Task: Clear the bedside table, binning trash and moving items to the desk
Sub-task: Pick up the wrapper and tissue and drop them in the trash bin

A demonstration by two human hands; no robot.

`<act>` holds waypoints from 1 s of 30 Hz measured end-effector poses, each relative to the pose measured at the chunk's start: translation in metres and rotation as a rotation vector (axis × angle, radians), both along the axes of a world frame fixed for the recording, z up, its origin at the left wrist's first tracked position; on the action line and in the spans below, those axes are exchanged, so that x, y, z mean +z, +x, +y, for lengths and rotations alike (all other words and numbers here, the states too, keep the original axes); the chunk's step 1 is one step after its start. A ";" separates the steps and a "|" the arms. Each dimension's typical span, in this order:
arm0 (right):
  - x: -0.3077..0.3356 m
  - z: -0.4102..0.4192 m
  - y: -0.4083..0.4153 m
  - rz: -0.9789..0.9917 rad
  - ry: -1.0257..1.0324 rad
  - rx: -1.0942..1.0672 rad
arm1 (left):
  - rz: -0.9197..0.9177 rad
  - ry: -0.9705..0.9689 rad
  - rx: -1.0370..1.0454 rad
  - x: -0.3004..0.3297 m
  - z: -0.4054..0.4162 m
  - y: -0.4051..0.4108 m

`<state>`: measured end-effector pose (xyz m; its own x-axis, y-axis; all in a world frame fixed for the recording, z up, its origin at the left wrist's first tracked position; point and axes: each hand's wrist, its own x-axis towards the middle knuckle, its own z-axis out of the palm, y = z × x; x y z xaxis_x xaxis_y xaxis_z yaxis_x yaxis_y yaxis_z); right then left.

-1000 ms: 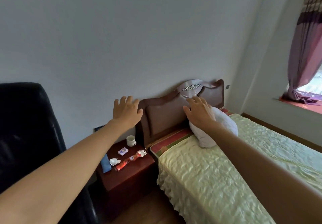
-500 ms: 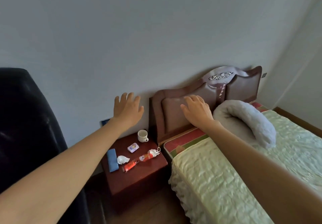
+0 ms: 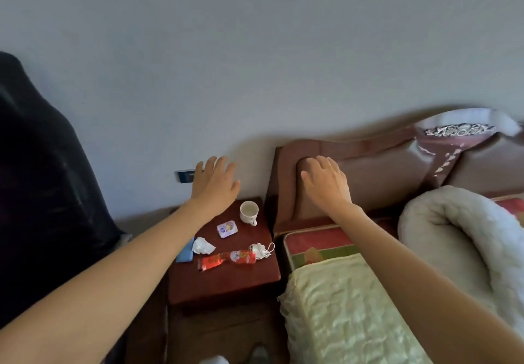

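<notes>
A dark red bedside table [image 3: 226, 281] stands between a black chair and the bed. On it are a white cup [image 3: 249, 212], a small white and purple packet [image 3: 226, 229], a crumpled white tissue [image 3: 202, 246], a blue flat item [image 3: 185, 253], a red wrapper [image 3: 212, 261], a small red and white bottle [image 3: 243, 256] and a white face mask [image 3: 262, 249]. My left hand [image 3: 214, 182] hovers open above the table's back edge. Open too, my right hand [image 3: 324, 183] is held out in front of the headboard. Neither holds anything.
A brown padded headboard [image 3: 377, 171] and a bed with a pale green cover [image 3: 348, 312] lie to the right, with a rolled white quilt [image 3: 459, 236] on it. A black chair [image 3: 42, 193] fills the left. A wall socket [image 3: 184, 176] sits behind the table.
The view has turned left and down and moved closer, so the bedside table now sits in the centre. Both hands stay open and stretched forward.
</notes>
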<state>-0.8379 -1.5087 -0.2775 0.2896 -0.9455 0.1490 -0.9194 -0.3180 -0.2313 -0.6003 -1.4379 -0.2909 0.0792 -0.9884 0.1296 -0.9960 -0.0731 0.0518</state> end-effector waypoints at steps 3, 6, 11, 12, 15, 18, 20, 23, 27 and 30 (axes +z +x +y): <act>-0.032 -0.018 0.009 -0.001 0.050 0.046 | -0.001 0.055 0.027 -0.031 -0.011 0.008; -0.066 -0.031 0.022 -0.015 0.061 0.089 | 0.032 0.103 0.071 -0.063 -0.019 0.023; -0.136 -0.034 0.043 -0.032 0.117 0.101 | 0.050 0.208 0.067 -0.131 -0.026 0.048; -0.149 -0.033 0.047 -0.037 0.135 0.099 | 0.061 0.231 0.069 -0.145 -0.026 0.052; -0.191 -0.027 0.059 -0.019 0.207 0.104 | 0.096 0.310 0.067 -0.183 -0.024 0.064; -0.232 -0.022 0.068 -0.005 0.285 0.096 | 0.124 0.361 0.069 -0.221 -0.021 0.072; -0.257 -0.018 0.073 0.010 0.337 0.088 | 0.148 0.387 0.068 -0.245 -0.018 0.074; -0.289 -0.014 0.078 0.028 0.399 0.087 | 0.187 0.432 0.076 -0.280 -0.013 0.074; -0.327 -0.014 0.084 0.048 0.454 0.106 | 0.213 0.538 0.075 -0.329 -0.009 0.064; -0.351 -0.018 0.086 0.053 0.468 0.126 | 0.237 0.564 0.041 -0.359 -0.011 0.052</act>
